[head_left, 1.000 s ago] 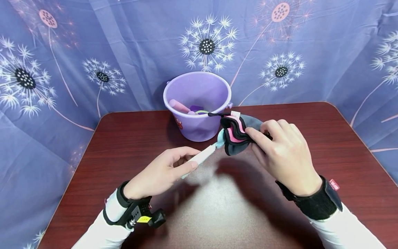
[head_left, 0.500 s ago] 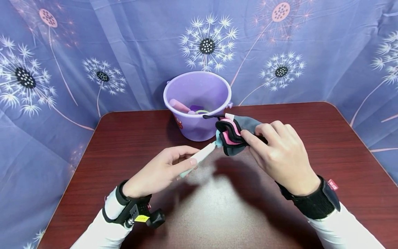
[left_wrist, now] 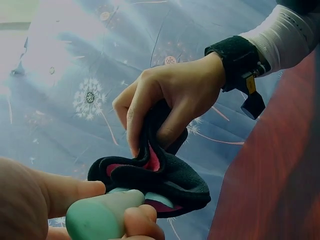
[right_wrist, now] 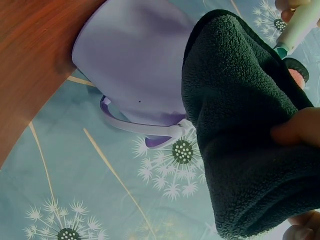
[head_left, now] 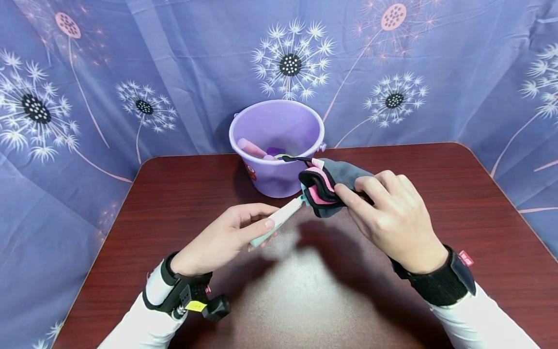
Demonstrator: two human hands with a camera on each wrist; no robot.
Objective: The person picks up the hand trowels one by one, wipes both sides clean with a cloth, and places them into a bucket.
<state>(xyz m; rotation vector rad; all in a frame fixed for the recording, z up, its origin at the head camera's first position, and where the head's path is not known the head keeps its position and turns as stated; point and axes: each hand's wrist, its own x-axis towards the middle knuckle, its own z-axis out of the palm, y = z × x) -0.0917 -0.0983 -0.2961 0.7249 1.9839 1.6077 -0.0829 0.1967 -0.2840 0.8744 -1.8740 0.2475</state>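
Note:
My left hand [head_left: 222, 237] grips a tool by its white handle [head_left: 279, 220], thumb along the top; the handle's butt end is mint green [left_wrist: 92, 220]. Its pale blue head is mostly hidden by a folded cloth [head_left: 346, 174], with a sliver showing at the cloth's edge. Dark grey fleece, black edging, pink stripes and a black loop make up this cloth. From the right, my right hand [head_left: 388, 218] pinches the cloth between thumb and fingers. Both things are held up over the table. In the right wrist view the cloth [right_wrist: 240, 100] covers much of the scene.
A purple bucket [head_left: 279, 182] stands just behind the hands, holding a pink rod-shaped thing [head_left: 252, 148] and other small pieces. The cloth's loop overlaps its rim. Behind the reddish-brown table [head_left: 183, 194] hangs a blue dandelion-print curtain [head_left: 196, 58].
My right hand has shifted slightly left with the cloth, and less of the tool's blue head shows now. The left hand has stayed nearly in place; the handle has turned a little in it.

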